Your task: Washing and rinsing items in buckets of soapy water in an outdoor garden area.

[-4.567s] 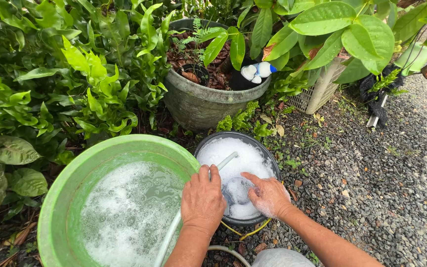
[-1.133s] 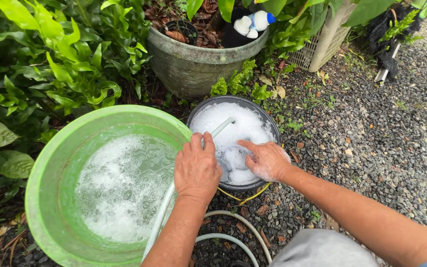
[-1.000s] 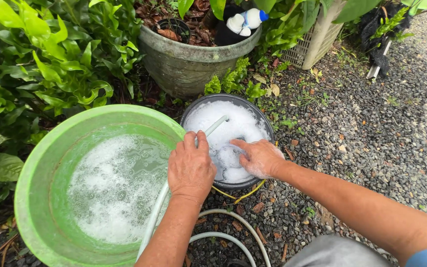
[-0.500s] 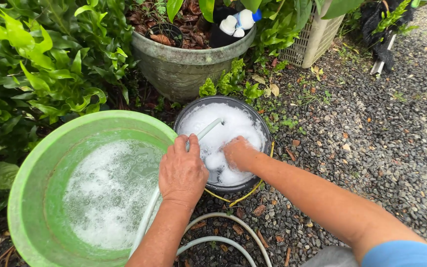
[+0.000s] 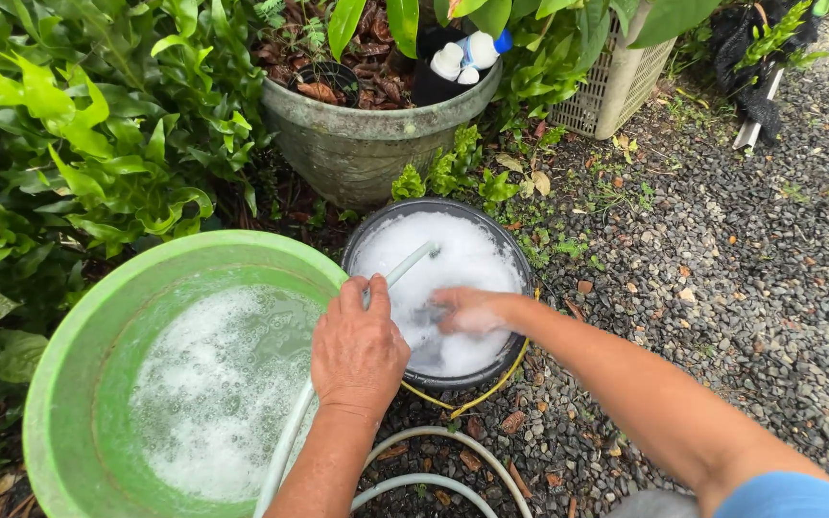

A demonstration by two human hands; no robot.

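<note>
My left hand (image 5: 358, 347) grips a pale hose (image 5: 409, 263) whose end points into a small black bucket (image 5: 516, 337) full of white foam. My right hand (image 5: 465, 310) is dipped in that foam with its fingers partly buried, so I cannot see whether it holds anything. Left of the bucket sits a large green basin (image 5: 69, 384) of foamy water, and the hose runs across its near rim.
A grey planter (image 5: 357, 144) with dry leaves and a white bottle with a blue cap (image 5: 472, 53) stands behind the bucket. Leafy shrubs fill the left. Gravel covers the right, with a pale slatted crate (image 5: 616, 82) at the back. Hose loops (image 5: 434, 460) lie near my knees.
My right hand has slid left and deeper into the foam. The left hand keeps its grip on the hose. The view has shifted slightly.
</note>
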